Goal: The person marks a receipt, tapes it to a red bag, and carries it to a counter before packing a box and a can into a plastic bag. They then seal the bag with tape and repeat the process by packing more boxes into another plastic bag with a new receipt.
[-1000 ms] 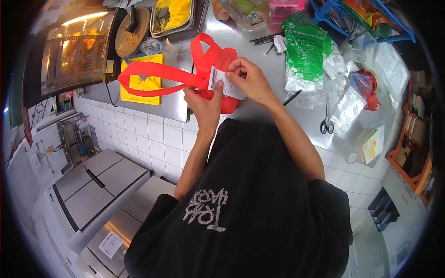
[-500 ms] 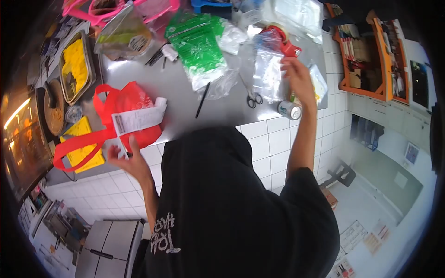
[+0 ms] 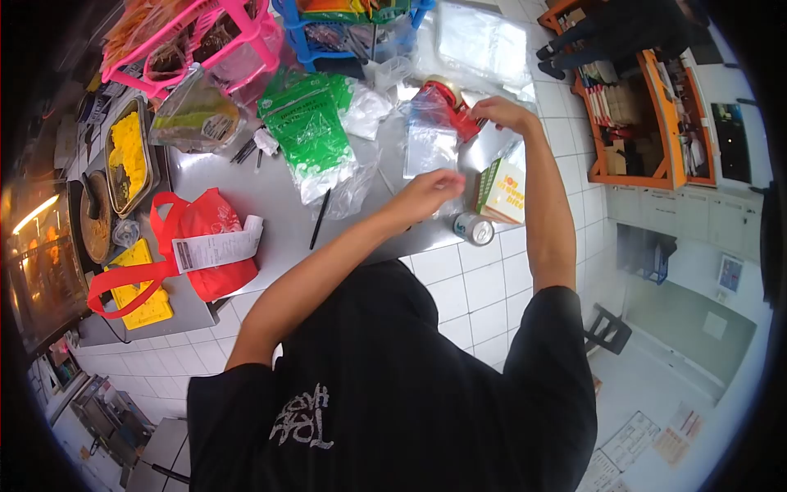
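My right hand [image 3: 507, 113] reaches to the far right of the metal table. Its fingers are curled at the near end of a red tape dispenser [image 3: 466, 125] with a roll of tape. My left hand [image 3: 430, 195] is stretched across the table's front, fingers loosely extended and empty, slightly blurred. Below it stands a silver drink can [image 3: 474, 229], and to its right a green and white printed carton [image 3: 502, 193]. Clear plastic sleeves [image 3: 430, 148] lie between my left hand and the dispenser. The scissors are mostly hidden by my left hand.
A red bag [image 3: 221, 279] with a paper slip lies at left by a yellow board [image 3: 143, 295]. Green plastic packs [image 3: 307, 131] and a black pen [image 3: 320, 220] lie mid-table. Pink [image 3: 193, 37] and blue [image 3: 307, 45] baskets stand behind. Another person [image 3: 615, 37] is at upper right.
My left hand has moved from beside the red bag across to the right. My right hand has reached further to the dispenser and its fingers have curled. The view has shifted, showing more of the baskets.
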Demonstrator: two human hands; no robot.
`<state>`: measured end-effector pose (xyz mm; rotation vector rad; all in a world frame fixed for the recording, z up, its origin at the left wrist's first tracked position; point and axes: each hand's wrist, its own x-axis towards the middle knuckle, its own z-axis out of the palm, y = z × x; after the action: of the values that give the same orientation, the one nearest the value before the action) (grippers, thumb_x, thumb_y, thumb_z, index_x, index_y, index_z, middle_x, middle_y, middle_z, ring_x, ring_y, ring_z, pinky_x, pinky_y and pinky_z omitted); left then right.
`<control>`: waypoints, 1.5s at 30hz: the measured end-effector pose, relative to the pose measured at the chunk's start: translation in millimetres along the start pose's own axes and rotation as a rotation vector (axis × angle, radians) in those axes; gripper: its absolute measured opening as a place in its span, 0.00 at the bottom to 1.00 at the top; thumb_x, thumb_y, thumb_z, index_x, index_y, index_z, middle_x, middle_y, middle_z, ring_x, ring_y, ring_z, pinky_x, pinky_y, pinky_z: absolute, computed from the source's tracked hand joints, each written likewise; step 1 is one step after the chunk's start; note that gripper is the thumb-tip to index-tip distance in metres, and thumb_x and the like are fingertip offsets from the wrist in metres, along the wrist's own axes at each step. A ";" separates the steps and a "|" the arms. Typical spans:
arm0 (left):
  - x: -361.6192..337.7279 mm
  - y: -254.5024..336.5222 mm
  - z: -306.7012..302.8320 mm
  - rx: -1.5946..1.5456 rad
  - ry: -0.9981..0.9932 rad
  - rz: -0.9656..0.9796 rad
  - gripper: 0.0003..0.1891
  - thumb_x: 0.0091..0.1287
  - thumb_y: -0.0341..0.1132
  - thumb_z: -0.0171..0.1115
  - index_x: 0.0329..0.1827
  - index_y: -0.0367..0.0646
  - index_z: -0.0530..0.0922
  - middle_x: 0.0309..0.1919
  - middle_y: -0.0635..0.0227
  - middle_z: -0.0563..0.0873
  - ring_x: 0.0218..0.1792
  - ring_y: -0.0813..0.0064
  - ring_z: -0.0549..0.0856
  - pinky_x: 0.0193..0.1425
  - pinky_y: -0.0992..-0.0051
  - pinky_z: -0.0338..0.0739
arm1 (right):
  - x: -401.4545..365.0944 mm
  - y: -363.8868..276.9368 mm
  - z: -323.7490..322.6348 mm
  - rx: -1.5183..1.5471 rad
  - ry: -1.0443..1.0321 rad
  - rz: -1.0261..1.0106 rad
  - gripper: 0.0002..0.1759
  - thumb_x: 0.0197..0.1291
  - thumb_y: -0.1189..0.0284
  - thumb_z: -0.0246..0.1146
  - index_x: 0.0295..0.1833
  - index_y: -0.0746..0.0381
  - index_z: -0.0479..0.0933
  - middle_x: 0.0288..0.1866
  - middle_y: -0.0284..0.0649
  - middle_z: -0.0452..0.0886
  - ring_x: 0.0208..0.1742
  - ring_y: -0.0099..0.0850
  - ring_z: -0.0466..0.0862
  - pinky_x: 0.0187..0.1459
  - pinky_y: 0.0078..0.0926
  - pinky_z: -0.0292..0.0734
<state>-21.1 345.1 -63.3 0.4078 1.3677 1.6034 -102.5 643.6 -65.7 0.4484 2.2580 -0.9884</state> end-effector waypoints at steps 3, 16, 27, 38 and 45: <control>83.3 -6.2 22.7 -0.166 0.027 -0.127 0.29 0.69 0.49 0.62 0.69 0.45 0.72 0.66 0.66 0.75 0.69 0.71 0.68 0.66 0.62 0.66 | 4.0 12.2 -11.4 0.066 -0.117 -0.042 0.11 0.63 0.59 0.64 0.40 0.55 0.85 0.35 0.24 0.79 0.35 0.17 0.72 0.33 0.21 0.65; 153.1 -14.3 74.7 -0.817 0.461 -0.184 0.31 0.59 0.49 0.73 0.63 0.47 0.77 0.64 0.66 0.76 0.64 0.68 0.70 0.66 0.58 0.60 | -171.4 89.5 -60.1 -0.081 -0.042 -0.036 0.12 0.68 0.67 0.59 0.40 0.65 0.79 0.35 0.34 0.82 0.41 0.24 0.75 0.47 0.25 0.71; 182.8 -25.2 86.2 -0.860 0.785 -0.260 0.24 0.56 0.44 0.76 0.54 0.46 0.82 0.52 0.70 0.81 0.57 0.70 0.73 0.61 0.68 0.64 | -201.4 101.2 -59.1 -0.050 -0.081 0.117 0.10 0.67 0.68 0.59 0.40 0.63 0.80 0.35 0.33 0.81 0.39 0.25 0.74 0.45 0.25 0.71; 129.9 -0.6 87.5 -0.738 0.753 -0.033 0.07 0.60 0.34 0.68 0.40 0.47 0.82 0.36 0.69 0.84 0.40 0.74 0.81 0.45 0.70 0.75 | -246.5 85.8 -76.6 -0.178 0.137 -0.009 0.07 0.64 0.72 0.63 0.37 0.65 0.74 0.31 0.34 0.71 0.34 0.24 0.72 0.36 0.24 0.68; -108.4 87.5 5.6 -0.784 0.680 0.313 0.11 0.68 0.37 0.68 0.50 0.47 0.80 0.43 0.75 0.83 0.43 0.87 0.77 0.45 0.78 0.70 | -218.4 -82.5 -29.8 -0.127 -0.108 -0.431 0.07 0.66 0.74 0.62 0.38 0.65 0.71 0.34 0.32 0.68 0.36 0.21 0.67 0.39 0.19 0.62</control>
<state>-2.4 267.4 50.9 -0.4599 1.0222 2.5165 5.0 599.0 138.8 -0.1526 2.3489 -1.0361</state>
